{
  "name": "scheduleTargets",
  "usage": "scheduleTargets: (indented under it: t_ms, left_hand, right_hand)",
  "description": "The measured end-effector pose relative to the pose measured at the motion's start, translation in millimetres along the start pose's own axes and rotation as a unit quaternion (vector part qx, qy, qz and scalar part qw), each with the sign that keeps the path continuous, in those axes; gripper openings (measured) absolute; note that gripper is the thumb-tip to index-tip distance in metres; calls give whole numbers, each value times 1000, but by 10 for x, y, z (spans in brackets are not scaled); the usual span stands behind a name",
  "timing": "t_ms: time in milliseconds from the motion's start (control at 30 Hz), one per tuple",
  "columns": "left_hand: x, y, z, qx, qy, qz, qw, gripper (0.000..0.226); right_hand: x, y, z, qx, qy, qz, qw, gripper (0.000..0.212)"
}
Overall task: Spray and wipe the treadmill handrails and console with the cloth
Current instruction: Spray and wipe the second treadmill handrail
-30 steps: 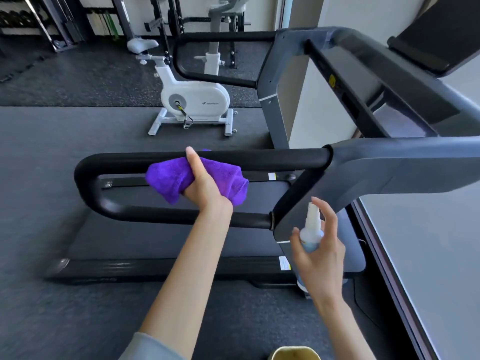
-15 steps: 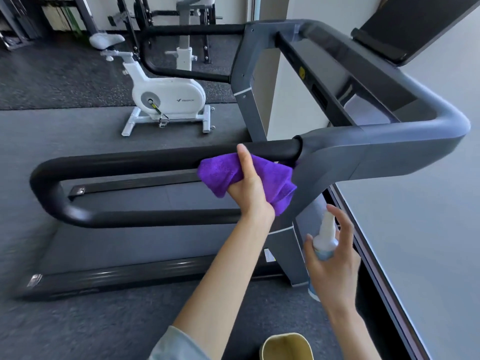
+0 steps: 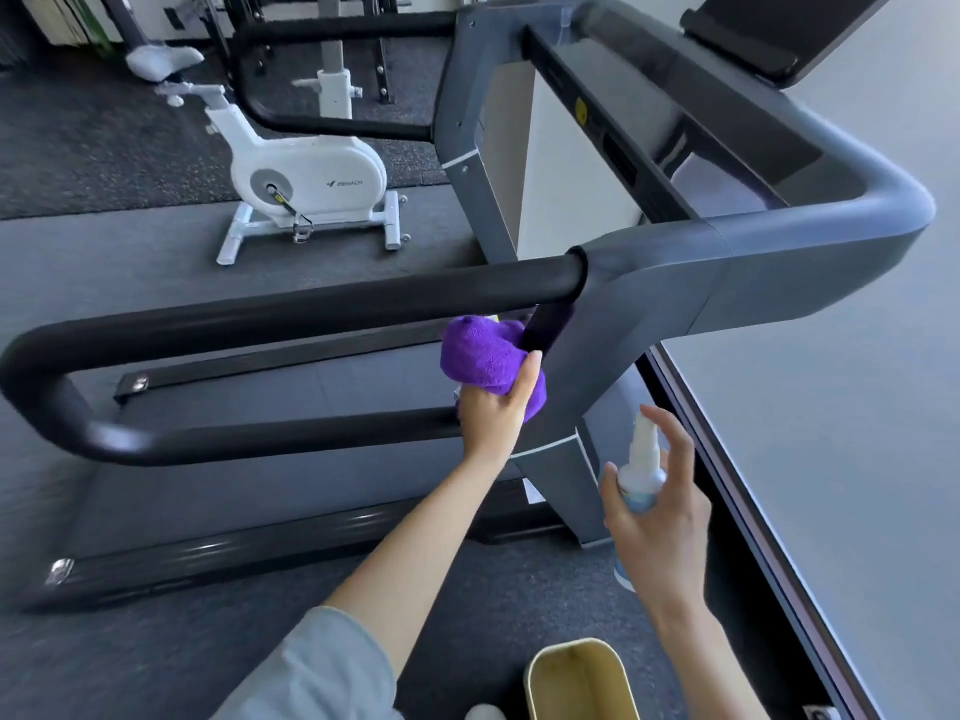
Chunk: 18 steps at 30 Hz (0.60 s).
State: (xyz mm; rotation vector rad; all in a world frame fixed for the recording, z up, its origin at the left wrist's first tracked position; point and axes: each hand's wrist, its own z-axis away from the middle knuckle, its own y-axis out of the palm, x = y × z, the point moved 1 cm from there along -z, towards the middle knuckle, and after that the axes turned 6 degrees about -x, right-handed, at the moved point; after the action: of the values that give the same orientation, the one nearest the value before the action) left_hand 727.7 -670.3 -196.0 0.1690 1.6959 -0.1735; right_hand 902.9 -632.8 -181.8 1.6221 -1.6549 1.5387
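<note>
One purple cloth [image 3: 485, 358] is bunched in the fingers [image 3: 527, 379] of the left hand [image 3: 491, 413] and pressed against the treadmill's grey upright [image 3: 571, 376], at six o'clock from the near handrail [image 3: 311, 309]. One spray bottle [image 3: 641, 467] is gripped by the right hand [image 3: 660, 517], forefinger curled over its nozzle, at four o'clock from the cloth. Two black handrails are counted, and one console [image 3: 769, 39] at one o'clock.

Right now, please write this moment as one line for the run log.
left hand: grips cloth at handrail end | right hand: holds spray bottle, nozzle up | console: unwiped
</note>
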Motion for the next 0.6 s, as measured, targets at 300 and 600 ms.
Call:
scheduleTargets:
  t_ms: [300, 600]
  left_hand:
    - [-258, 85, -111, 86, 21, -109, 990, 55]
    - [58, -643, -311, 101, 173, -318, 927, 63]
  right_hand:
    - [48, 93, 63, -1, -5, -15, 1000, 68]
    - [-58, 108, 185, 5, 17, 3, 1000, 65]
